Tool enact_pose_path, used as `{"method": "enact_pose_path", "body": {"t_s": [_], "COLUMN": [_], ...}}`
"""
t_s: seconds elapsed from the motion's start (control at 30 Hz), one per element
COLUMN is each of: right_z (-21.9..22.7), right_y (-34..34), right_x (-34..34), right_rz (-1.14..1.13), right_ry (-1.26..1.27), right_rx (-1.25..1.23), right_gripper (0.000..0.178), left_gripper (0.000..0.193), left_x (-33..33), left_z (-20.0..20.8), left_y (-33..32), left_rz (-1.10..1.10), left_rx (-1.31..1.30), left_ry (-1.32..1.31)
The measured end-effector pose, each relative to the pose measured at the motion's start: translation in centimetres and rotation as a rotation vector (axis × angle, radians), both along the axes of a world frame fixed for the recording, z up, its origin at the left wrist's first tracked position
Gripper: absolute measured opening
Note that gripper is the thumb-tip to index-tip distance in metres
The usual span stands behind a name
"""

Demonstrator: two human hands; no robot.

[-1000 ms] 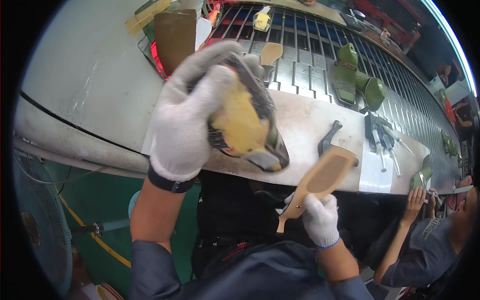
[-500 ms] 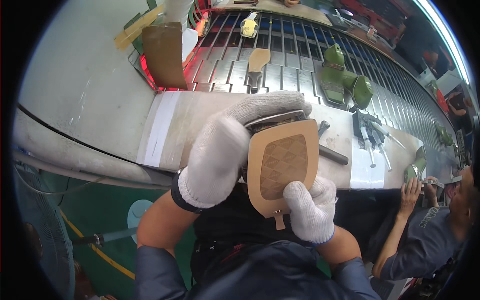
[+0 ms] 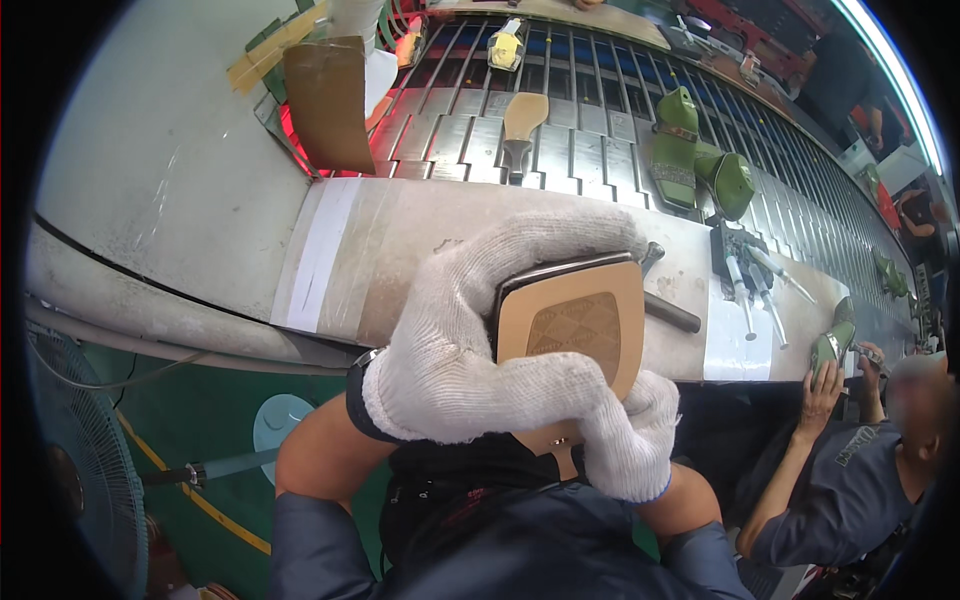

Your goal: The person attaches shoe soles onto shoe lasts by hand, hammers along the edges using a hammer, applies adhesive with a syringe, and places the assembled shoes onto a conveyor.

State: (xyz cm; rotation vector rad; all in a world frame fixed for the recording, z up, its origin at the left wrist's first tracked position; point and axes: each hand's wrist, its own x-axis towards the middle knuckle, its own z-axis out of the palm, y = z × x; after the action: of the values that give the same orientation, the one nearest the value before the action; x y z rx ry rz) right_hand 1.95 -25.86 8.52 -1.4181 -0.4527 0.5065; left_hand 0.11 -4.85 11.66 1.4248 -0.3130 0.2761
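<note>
Close in front of me is a tan insole (image 3: 622, 305) with a brown diamond-patterned panel, seated against a dark-edged piece (image 3: 550, 266) mostly hidden beneath it. My left hand (image 3: 450, 340), in a white knitted glove, wraps round its left side. The fingers reach over the far edge, and the thumb lies across the patterned face. At the lower right edge, my gloved right hand (image 3: 635, 435) grips the insole, close to the left thumb. The near end, with a small metal fitting, shows only partly below the gloves. Just beyond lies a hammer-like tool with a dark handle (image 3: 672, 312).
A slatted metal conveyor (image 3: 450, 150) runs behind the bench, carrying a tan sole piece (image 3: 525, 118) and green platform sandals (image 3: 676, 165). White syringe-like applicators (image 3: 745, 295) rest at a black holder. A co-worker (image 3: 850, 480) handles a green shoe (image 3: 832, 340). A fan (image 3: 85, 460) stands left.
My left thumb has swung down across the insole's face, covering part of the pattern. The insole and my right hand have shifted slightly nearer to me. The conveyor pieces have moved slightly.
</note>
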Motion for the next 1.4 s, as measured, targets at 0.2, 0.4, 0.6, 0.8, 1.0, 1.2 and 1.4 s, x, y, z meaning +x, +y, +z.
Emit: {"method": "enact_pose_path", "body": {"t_s": [0.2, 0.4, 0.6, 0.8, 1.0, 1.2, 1.4], "right_z": [0.4, 1.3, 1.5, 1.8, 0.7, 1.1, 1.5], "right_y": [-0.4, -0.9, -1.3, -1.1, -1.6, -1.9, -1.4], "right_x": [-0.2, 0.4, 0.9, 1.3, 2.0, 1.3, 0.5], "right_rz": [0.06, 0.023, 0.053, 0.023, 0.053, 0.175, 0.286], "right_ry": [-0.013, 0.061, -0.044, -0.138, -0.132, -0.223, -0.327], "right_rx": [-0.047, 0.01, -0.089, -0.121, -0.066, -0.149, -0.256], "right_gripper": [0.025, 0.029, 0.03, 0.031, 0.031, 0.024, 0.018], "left_gripper": [0.066, 0.084, 0.09, 0.06, 0.056, 0.054, 0.031], "left_x": [-0.8, 0.4, 0.1, 0.0, 1.2, -1.5, -3.9], "left_z": [1.7, 0.5, 0.5, 0.3, 0.3, 0.4, 3.0], "left_y": [-0.3, -0.4, -0.3, -0.5, -0.7, -1.2, -1.1], "left_rz": [0.033, -0.04, -0.07, -0.114, -0.116, 0.063, 0.233], "left_rx": [-0.074, -0.015, -0.105, -0.179, -0.428, -0.192, -0.109], "left_ry": [0.173, 0.033, 0.074, 0.095, 0.268, 0.083, 0.252]}}
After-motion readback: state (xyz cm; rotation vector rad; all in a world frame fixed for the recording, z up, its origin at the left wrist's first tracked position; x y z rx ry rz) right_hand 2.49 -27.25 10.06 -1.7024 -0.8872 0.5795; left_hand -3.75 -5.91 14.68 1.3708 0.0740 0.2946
